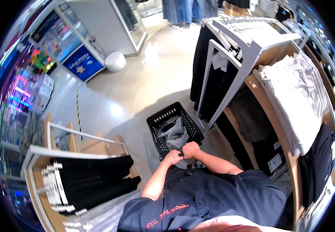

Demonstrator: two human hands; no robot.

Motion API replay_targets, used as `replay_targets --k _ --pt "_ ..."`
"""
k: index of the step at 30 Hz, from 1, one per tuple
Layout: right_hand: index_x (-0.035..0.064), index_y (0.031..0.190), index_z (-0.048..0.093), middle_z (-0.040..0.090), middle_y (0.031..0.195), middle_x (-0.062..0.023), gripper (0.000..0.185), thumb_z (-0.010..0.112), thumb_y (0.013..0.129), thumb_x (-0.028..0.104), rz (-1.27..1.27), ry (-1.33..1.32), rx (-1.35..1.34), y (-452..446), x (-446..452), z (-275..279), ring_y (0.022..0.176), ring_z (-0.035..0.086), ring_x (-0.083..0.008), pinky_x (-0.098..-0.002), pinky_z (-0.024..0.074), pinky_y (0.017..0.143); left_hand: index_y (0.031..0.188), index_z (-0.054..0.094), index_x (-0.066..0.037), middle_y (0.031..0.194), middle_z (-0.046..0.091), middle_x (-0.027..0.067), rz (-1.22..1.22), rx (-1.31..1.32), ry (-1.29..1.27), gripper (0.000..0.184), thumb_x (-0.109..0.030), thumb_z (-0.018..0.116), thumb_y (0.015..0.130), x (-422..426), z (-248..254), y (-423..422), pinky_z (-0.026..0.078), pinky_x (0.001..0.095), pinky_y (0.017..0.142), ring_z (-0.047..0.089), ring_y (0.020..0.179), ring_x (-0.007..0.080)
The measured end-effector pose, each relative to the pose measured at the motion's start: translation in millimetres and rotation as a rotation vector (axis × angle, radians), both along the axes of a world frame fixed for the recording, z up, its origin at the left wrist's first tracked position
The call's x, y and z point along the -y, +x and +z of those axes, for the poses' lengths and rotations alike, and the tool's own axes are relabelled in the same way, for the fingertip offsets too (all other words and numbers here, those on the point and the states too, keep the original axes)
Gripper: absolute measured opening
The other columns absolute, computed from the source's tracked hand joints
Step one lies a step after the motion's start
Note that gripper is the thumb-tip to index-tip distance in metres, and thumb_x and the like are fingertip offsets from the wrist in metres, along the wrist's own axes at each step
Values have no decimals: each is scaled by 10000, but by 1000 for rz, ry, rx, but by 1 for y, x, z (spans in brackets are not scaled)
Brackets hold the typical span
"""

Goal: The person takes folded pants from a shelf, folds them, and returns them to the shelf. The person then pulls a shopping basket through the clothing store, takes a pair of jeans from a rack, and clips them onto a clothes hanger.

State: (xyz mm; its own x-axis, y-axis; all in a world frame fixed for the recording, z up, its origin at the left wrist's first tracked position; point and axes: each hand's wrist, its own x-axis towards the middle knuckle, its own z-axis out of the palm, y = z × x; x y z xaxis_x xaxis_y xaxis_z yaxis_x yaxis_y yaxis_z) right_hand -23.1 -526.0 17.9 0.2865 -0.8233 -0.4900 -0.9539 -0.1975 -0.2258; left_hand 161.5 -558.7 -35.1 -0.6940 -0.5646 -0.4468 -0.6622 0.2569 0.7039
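A black plastic shopping basket point(152, 133) with perforated sides is in front of my body at the middle of the view. Inside it are crumpled greyish items point(176, 133) that look like bags or folded cloth; I cannot tell which. My left hand point(173, 157) is closed around the dark handle at the basket's near end. Right beside it, my right hand point(191, 150) grips the same handle. Most of the handle is hidden by my fingers. Whether the basket rests on the floor or hangs above it is not clear.
On the right stands a white-framed clothes rack point(248, 58) with folded pale trousers point(295, 96) on its wooden shelf. At lower left, black trousers point(94, 174) hang on a low rack. A white bin point(115, 62) stands on the tiled floor point(148, 77) near a blue-panelled cabinet point(82, 63).
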Motion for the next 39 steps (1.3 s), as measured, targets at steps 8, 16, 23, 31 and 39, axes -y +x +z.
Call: replay_targets --k 8,16,23,31,39 --pt "86 872 834 801 924 -164 352 732 783 411 -158 -46 -21 35 68 -8 887 788 -337 -462 618 775 965 764 6 967 718 295 -110 -25 29 442 -407 768 809 98 -12 24 560 512 845 708 954 466" --pt "137 899 814 781 885 -134 285 780 720 357 -310 23 35 66 125 -29 903 762 -335 -485 576 774 964 753 -20 873 729 253 -318 -26 87 404 -401 756 829 184 -26 51 541 502 795 722 877 437" --pt "173 902 825 788 937 -53 247 806 719 337 -661 -45 -134 103 135 -22 1027 713 -263 -443 462 910 1040 771 -37 911 738 252 -449 52 114 409 -388 761 832 229 -22 61 544 500 817 729 900 415" --pt "67 952 833 802 933 -145 310 762 745 286 -590 107 26 90 172 -7 908 781 -322 -428 604 809 900 728 1 752 716 166 -495 50 123 396 -379 777 800 265 -23 64 527 422 728 692 713 286" --pt "17 954 822 790 971 -204 343 734 748 277 -585 103 216 89 220 -14 976 758 -385 -483 595 864 1027 757 -22 833 709 255 -582 -17 -14 440 -412 788 825 329 -21 72 538 464 753 723 824 412"
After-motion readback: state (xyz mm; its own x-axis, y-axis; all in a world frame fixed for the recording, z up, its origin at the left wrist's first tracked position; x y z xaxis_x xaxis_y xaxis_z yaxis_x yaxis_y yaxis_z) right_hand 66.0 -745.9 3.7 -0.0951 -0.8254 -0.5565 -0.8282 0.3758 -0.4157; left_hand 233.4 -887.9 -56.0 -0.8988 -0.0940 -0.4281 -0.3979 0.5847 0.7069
